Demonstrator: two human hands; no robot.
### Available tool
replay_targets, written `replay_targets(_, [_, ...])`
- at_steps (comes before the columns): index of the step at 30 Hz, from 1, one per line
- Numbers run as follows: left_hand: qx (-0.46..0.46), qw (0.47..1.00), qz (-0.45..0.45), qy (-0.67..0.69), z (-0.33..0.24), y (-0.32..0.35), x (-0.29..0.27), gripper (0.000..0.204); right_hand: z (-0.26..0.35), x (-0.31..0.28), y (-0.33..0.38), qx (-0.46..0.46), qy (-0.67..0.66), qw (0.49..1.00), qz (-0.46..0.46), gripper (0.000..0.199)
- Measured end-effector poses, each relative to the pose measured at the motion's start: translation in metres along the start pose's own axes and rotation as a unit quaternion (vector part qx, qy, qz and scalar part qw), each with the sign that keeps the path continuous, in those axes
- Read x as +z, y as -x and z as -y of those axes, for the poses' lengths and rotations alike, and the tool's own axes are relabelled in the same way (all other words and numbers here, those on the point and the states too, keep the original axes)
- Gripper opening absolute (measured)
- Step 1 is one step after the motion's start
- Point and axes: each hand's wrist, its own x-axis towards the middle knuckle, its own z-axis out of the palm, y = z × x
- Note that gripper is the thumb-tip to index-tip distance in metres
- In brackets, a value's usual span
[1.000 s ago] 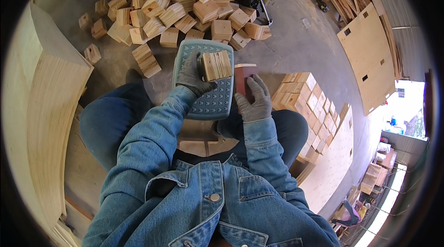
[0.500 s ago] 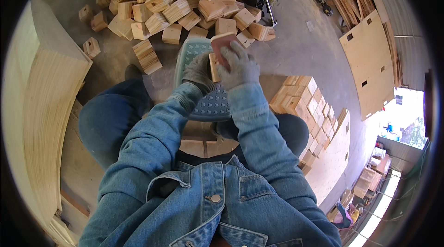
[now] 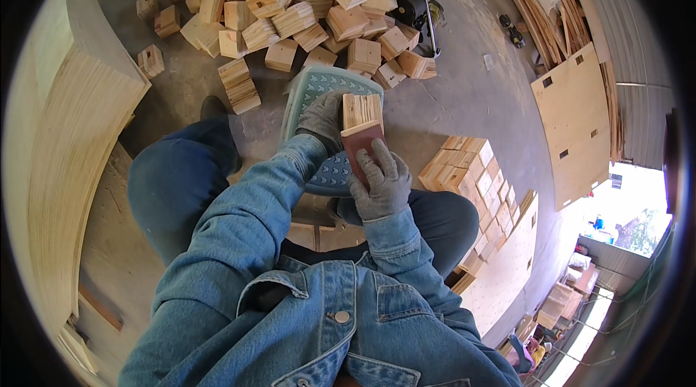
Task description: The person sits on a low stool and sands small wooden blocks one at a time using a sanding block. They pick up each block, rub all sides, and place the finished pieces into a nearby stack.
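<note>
Over the blue plastic stool (image 3: 335,80), my gloved left hand (image 3: 322,121) grips the left side of a striped wooden block (image 3: 361,109). My right hand (image 3: 383,185), in a grey glove too, is closed on a flat sanding block (image 3: 357,142) with a reddish-brown face and a pale wood edge. The sanding block lies against the near end of the wooden block, tilted toward me. My right fingers press on its reddish face; my left fingertips are partly hidden by the wooden block.
A loose heap of wooden blocks (image 3: 293,18) lies beyond the stool, beside a black machine with a metal handle (image 3: 429,21). Stacked blocks (image 3: 471,176) stand right of my knee on a plywood sheet (image 3: 500,271). A tall plywood stack (image 3: 61,133) rises at left.
My right hand has drawn the sanding block down toward me, from above the wooden block to its near end. The wooden block now shows its striped face. The view has shifted slightly.
</note>
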Motion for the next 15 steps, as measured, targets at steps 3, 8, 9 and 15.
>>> replay_targets(3, [0.009, 1.000, -0.002, 0.009, 0.003, 0.001, 0.000, 0.083, -0.003, 0.008, -0.022, -0.006, 0.010, 1.000, -0.004, 0.055])
replay_targets(8, [-0.024, 1.000, -0.009, 0.003, -0.008, -0.001, 0.006, 0.081, -0.025, 0.028, -0.111, 0.087, 0.069, 0.992, 0.066, 0.050])
replay_targets(9, [-0.017, 0.999, -0.023, -0.014, -0.005, 0.000, 0.007, 0.085, -0.027, 0.032, -0.128, 0.109, 0.072, 0.987, 0.088, 0.050])
replay_targets(15, [-0.009, 0.995, -0.019, 0.097, 0.034, -0.004, 0.018, 0.083, -0.006, 0.025, -0.118, 0.096, 0.063, 0.990, 0.087, 0.053])
